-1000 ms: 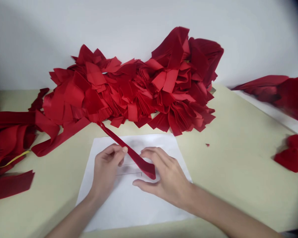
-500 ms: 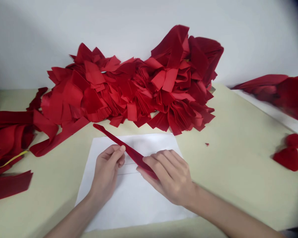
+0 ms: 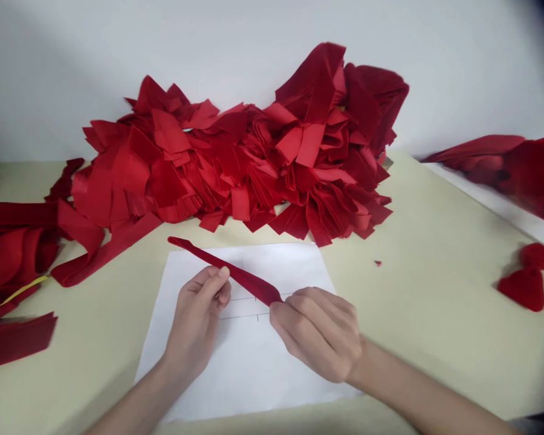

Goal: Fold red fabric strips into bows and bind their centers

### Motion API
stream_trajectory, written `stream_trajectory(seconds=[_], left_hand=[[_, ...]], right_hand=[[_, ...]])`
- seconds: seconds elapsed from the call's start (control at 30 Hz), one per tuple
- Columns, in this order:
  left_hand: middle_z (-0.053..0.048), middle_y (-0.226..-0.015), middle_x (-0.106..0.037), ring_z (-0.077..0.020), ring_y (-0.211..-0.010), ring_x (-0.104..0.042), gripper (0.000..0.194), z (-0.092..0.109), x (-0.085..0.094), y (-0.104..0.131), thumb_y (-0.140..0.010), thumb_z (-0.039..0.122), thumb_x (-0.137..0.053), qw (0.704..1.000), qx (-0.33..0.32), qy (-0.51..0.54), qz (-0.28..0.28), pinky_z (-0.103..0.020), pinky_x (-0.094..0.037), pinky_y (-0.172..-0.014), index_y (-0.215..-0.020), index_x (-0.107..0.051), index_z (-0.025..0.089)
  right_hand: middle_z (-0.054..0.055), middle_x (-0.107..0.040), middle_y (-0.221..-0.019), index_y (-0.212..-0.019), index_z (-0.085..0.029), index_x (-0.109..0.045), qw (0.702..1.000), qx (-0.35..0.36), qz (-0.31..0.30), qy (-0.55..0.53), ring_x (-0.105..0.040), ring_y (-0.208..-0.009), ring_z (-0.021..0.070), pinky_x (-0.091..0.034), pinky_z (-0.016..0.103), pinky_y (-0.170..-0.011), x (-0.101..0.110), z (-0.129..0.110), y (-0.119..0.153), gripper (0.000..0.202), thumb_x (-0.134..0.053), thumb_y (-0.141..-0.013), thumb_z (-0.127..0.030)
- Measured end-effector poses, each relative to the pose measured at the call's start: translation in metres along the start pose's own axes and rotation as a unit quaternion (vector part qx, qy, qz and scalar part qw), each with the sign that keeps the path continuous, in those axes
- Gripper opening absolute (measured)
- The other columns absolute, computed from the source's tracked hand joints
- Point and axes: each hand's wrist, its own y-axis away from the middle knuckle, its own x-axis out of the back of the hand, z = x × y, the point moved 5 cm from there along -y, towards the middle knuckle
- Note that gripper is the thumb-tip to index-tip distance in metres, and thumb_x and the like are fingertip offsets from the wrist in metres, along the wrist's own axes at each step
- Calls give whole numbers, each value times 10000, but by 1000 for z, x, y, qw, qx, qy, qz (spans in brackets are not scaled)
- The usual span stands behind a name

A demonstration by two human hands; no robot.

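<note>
A folded strip of red velvet ribbon (image 3: 245, 280) slants between my hands, its narrow free end pointing up to the left. My left hand (image 3: 200, 308) pinches its lower edge between thumb and fingers, near the middle. On the right, my right hand (image 3: 317, 329) is closed on the other end, and its fingers hide that end. Below the hands lies a white paper sheet (image 3: 249, 380) with two drawn lines and short tick marks.
A big heap of red ribbon pieces (image 3: 236, 163) lies along the wall. More red ribbon (image 3: 18, 344) and a thin yellow strip (image 3: 25, 291) are at left. Two red bow-like pieces (image 3: 523, 289) sit at right, near a white board (image 3: 489, 193) with red fabric.
My right hand has shifted slightly right and down and closed over the ribbon's end. The ribbon now lies straighter and flatter, its free end a little lower. My left hand has barely moved.
</note>
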Motion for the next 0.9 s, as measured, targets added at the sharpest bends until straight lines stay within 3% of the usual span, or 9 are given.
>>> stream_trajectory(seconds=[0.27,0.43,0.6,0.8,0.87,0.9], left_hand=[[41,-594,-369,-79,-549,-306,288,5,4,-6,-815,282,-624,998,3,63,5,-167,-339,-476,-619,-448,167],[34,-664,-365,-69,-570,-321,199,7,8,-10,-845,269,-593,993,9,118,-22,-160,-365,-483,-699,-514,160],[26,-680,-393,-70,-585,-350,166,7,7,-10,-855,259,-586,992,0,117,-48,-152,-383,-484,-724,-541,168],[32,-692,-401,-63,-597,-370,167,6,5,-12,-842,243,-608,987,4,150,-62,-146,-387,-488,-703,-551,171],[32,-700,-407,-62,-596,-374,146,6,5,-13,-832,238,-620,986,4,154,-60,-148,-380,-483,-713,-566,174],[32,-700,-408,-62,-592,-371,137,6,5,-13,-831,239,-621,987,3,151,-62,-150,-379,-485,-720,-574,175]], right_hand=[[63,-582,-720,-717,-116,-618,997,48,63,-20,-514,-646,159,-412,279,-444,7,4,-1,103,-563,-686,-35],[59,-581,-878,-752,-157,-632,993,84,74,-26,-524,-764,167,-484,280,-529,8,2,-5,121,-564,-715,-64],[58,-530,-986,-875,-184,-600,1000,4,12,8,-506,-910,186,-524,320,-681,-4,10,-4,260,-648,-673,-28],[66,-560,-946,-823,-171,-600,1000,-21,-18,-5,-498,-929,199,-507,326,-701,-5,13,0,209,-634,-689,-15],[67,-553,-972,-913,-179,-585,989,-106,-29,-100,-515,-944,198,-509,353,-759,-5,21,-1,261,-589,-708,-18],[70,-548,-1000,-968,-188,-566,970,-171,-37,-169,-524,-963,197,-509,368,-789,-7,27,-1,280,-567,-730,-41]])
